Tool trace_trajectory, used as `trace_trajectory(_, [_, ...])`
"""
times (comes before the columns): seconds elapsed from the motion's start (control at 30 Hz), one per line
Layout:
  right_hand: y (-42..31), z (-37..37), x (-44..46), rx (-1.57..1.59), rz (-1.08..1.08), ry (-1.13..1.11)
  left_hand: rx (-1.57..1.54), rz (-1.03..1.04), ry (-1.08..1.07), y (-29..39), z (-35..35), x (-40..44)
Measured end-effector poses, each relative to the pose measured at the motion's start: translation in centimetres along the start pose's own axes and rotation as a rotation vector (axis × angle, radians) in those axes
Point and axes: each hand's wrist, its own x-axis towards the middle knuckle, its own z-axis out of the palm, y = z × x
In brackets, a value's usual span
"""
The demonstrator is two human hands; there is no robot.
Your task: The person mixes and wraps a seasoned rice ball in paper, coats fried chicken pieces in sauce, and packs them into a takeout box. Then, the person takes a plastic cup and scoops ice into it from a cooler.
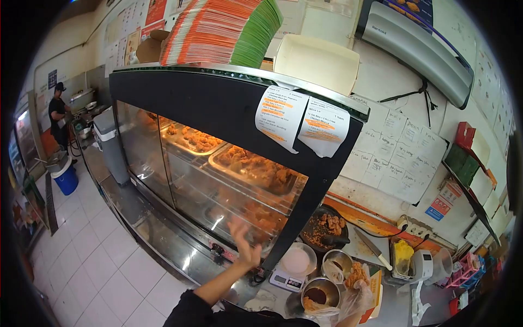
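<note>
The bare left hand (245, 246) is spread wide by the big black glass-fronted food case (190, 98). The right hand (353, 301), in clear plastic, is beside crispy golden fried chicken (357, 274); I can't tell its grip. A bump could spill the round silver sauce bowl (322, 283).

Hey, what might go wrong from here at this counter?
Your right hand in clear plastic is close beside the round steel bowl of dark liquid, so a bump might spill it. Your bare left hand is raised near the black-framed glass warming cabinet, and might smear or knock the glass. The white-handled steel knife lies with its blade bare, so a careless reach that way could cut someone.
</note>
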Motion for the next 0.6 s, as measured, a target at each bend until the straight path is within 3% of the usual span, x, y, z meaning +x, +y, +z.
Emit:
trace_trajectory(0.1, [-1.4,1.7,-2.2,0.031,-0.078,0.016,-0.143,-0.041,-0.206,2.5,-2.2,-8.2])
trace_trajectory(0.17, [-1.9,1.3,-2.9,0.017,-0.077,0.038,-0.41,-0.522,-0.783,4.7,-4.4,-12.5])
trace_trajectory(0.23, [-2.1,0.4,-3.0,0.001,-0.077,0.056,-0.56,-0.849,-1.368,6.5,-4.9,-15.6])
trace_trajectory(0.33, [-2.0,-0.4,-2.6,-0.01,-0.07,0.062,-0.758,-0.984,-1.527,5.0,-6.6,-26.2])
trace_trajectory(0.6, [-1.5,1.0,-1.1,-0.025,-0.046,0.01,-1.06,-1.045,-1.746,4.3,-6.5,-20.3])
